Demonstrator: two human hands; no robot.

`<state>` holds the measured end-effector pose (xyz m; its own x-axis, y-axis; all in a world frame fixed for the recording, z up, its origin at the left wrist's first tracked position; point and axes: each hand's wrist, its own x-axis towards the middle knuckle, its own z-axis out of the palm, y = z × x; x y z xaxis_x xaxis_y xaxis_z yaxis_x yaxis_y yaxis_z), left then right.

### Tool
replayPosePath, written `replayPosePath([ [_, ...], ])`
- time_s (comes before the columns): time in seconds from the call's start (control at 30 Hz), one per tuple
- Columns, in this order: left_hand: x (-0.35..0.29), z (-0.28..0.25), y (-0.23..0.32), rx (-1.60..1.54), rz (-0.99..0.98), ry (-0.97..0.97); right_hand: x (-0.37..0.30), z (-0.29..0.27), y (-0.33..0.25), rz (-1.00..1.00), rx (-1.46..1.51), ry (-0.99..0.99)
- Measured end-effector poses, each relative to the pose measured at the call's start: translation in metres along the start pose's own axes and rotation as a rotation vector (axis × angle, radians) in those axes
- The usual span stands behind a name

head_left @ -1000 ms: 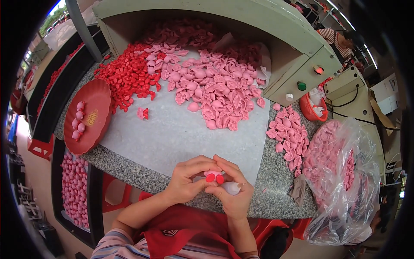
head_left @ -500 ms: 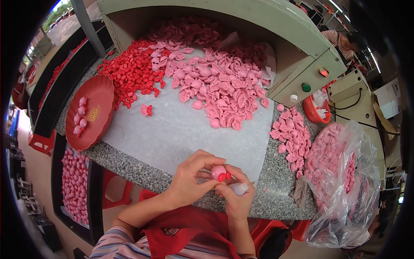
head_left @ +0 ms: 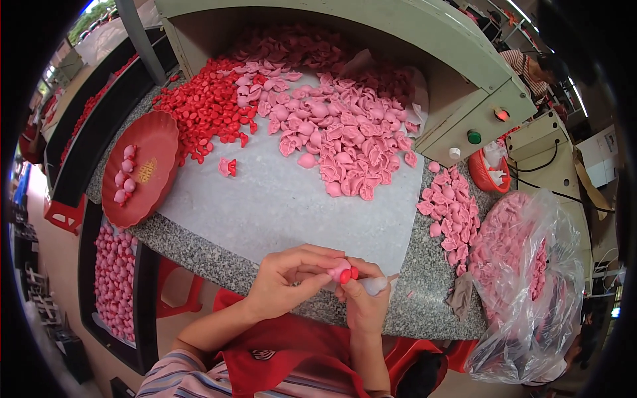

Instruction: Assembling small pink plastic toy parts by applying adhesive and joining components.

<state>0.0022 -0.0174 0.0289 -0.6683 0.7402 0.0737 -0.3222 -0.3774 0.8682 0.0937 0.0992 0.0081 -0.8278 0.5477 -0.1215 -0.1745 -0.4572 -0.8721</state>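
Between the fingertips of both my hands, above the front edge of the table, is a small round pink plastic figure [head_left: 339, 268] with red feet-like parts. My left hand [head_left: 284, 280] pinches it from the left side. The thumb and fingers of my right hand [head_left: 367, 306] meet it from the right, touching near the red parts. A small whitish translucent squeeze bottle [head_left: 375, 286] with a thin tip is also tucked in my right hand. Farther off on the paper sheet [head_left: 279, 205] lies a single pink shell with red parts [head_left: 227, 167].
Red pieces [head_left: 206, 106] and pink shells [head_left: 352, 152] heap up under a pale green machine housing [head_left: 438, 46]. A red dish [head_left: 149, 142] at left holds several figures. More finished-looking figures fill a tray [head_left: 114, 278] below. Right: a red basket [head_left: 488, 176] and clear bag [head_left: 524, 285].
The pink figure has turned a little between my fingers and now shows its red parts more. My left hand has shifted slightly. The view has moved slightly.
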Motion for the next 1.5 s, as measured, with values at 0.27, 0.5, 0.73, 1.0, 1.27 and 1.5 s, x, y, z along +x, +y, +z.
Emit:
replayPosePath([
  [0.27,-0.001,-0.001,-0.004,0.154,0.081,0.051,-0.001,0.001,0.002,-0.011,-0.028,0.008],
  [0.5,0.004,-0.001,-0.01,-0.061,-0.051,0.022,0.001,0.007,-0.016,-0.025,-0.185,0.073],
  [0.73,0.009,-0.009,-0.01,-0.526,-0.385,0.063,-0.002,0.012,-0.021,-0.112,-0.407,-0.014],
  [1.0,0.011,-0.017,-0.001,-0.201,-0.278,0.03,0.003,0.019,-0.02,-0.121,-0.406,-0.033],
  [1.27,0.006,-0.051,0.024,0.187,-0.097,0.158,0.019,0.032,0.01,-0.243,-0.566,-0.109],
  [1.5,0.013,-0.175,0.11,1.645,0.602,1.02,0.024,0.032,0.012,-0.018,-0.52,-0.034],
])
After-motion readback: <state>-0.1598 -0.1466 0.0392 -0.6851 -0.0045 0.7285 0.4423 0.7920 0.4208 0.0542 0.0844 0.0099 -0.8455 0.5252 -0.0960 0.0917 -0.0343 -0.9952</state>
